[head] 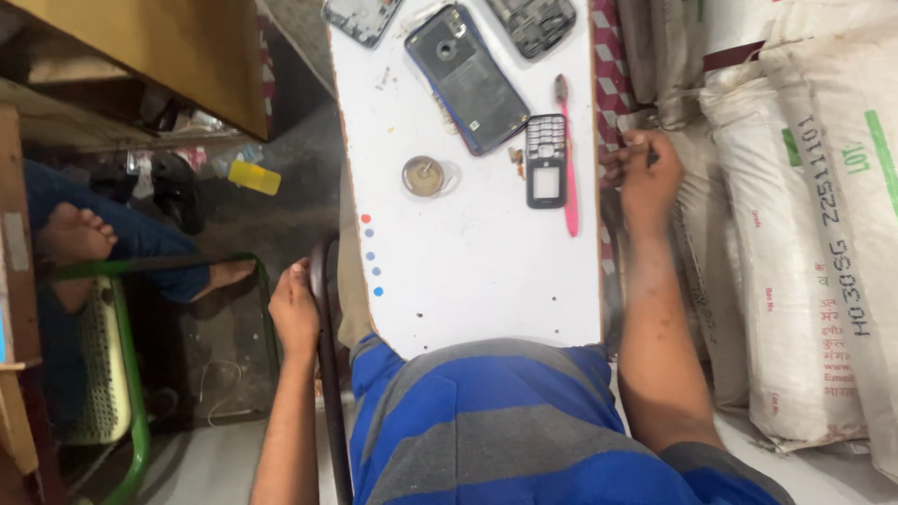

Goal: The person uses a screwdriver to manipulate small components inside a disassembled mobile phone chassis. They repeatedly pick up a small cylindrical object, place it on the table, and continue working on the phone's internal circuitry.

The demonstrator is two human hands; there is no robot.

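Note:
My left hand (295,310) grips the dark curved rail of a chair (321,281) just left of the white board (486,271) on my lap. My right hand (645,173) is off the board's right edge, its fingers closed around a small dark object beside the white sacks. On the board lie a smartphone with its back off (466,77), a black keypad phone frame (545,159), a pink toothbrush (567,168) and a small round lid with brownish contents (424,176).
Two more phone parts (360,17) (533,22) lie at the board's far end. Stacked white sacks (804,234) fill the right side. At left, another person's bare feet (79,234) rest by a green-framed chair (122,374), under a wooden table (159,47).

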